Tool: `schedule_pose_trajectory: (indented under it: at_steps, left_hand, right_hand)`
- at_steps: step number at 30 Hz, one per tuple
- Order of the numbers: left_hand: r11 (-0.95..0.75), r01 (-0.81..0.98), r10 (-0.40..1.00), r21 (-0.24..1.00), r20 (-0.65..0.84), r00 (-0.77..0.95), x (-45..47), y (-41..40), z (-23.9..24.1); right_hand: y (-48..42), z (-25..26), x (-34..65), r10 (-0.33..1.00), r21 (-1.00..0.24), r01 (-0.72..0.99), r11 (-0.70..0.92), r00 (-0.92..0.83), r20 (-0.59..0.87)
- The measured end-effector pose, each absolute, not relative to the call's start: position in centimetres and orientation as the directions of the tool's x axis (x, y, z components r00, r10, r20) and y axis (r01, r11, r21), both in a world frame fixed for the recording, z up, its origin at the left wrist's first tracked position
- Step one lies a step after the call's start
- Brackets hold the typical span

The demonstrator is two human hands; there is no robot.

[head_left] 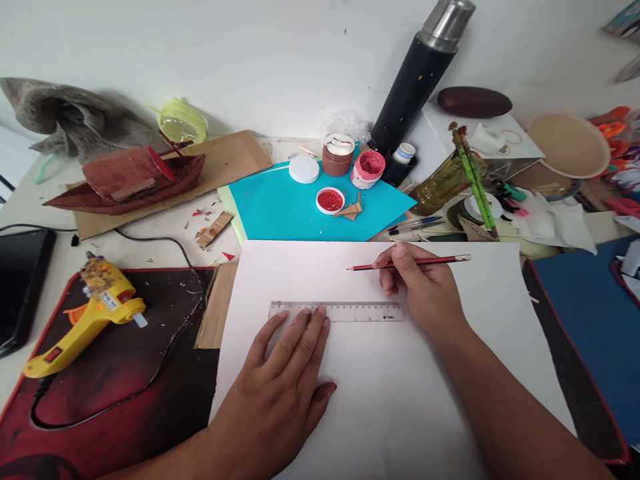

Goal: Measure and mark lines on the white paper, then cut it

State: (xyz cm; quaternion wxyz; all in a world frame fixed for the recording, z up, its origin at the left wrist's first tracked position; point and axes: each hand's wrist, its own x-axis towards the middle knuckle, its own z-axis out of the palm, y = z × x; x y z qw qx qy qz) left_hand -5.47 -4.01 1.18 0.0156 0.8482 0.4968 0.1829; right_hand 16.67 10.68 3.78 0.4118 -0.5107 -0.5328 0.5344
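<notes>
A large white sheet of paper (390, 400) lies in front of me. On it rests a clear plastic ruler (350, 311), set level across the sheet. My left hand (285, 380) lies flat with fingers stretched out, fingertips pressing on the ruler's left part. My right hand (425, 287) is closed on a red pencil (440, 261), whose tip points left just above the ruler's right half.
A yellow glue gun (85, 313) lies on a dark mat at left. A brown model boat (125, 180) sits on cardboard behind it. Paint pots (367, 169) and a red-filled lid (330, 199) stand on turquoise paper. A black flask (415, 80) leans at the back.
</notes>
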Motion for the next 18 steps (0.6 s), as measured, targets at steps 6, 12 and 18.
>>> schedule_pose_trajectory:
  at_steps: [6,12,18]
  left_hand:
    - [-0.511,0.831,0.843,0.218,0.313,0.437,-5.46,-3.97,0.99]
    - [-0.507,0.830,0.845,0.232,0.327,0.424,-5.52,-4.07,0.74]
    - [-0.507,0.830,0.844,0.231,0.331,0.422,-5.49,-4.00,0.54]
  right_hand:
    - [10.55,3.52,16.70,0.982,-0.992,0.051,-0.116,-0.142,-0.122]
    - [10.20,3.15,16.76,0.985,-0.994,-0.001,-0.113,-0.131,-0.112]
    - [10.17,2.78,17.13,0.989,-0.990,-0.074,-0.122,-0.095,-0.115]
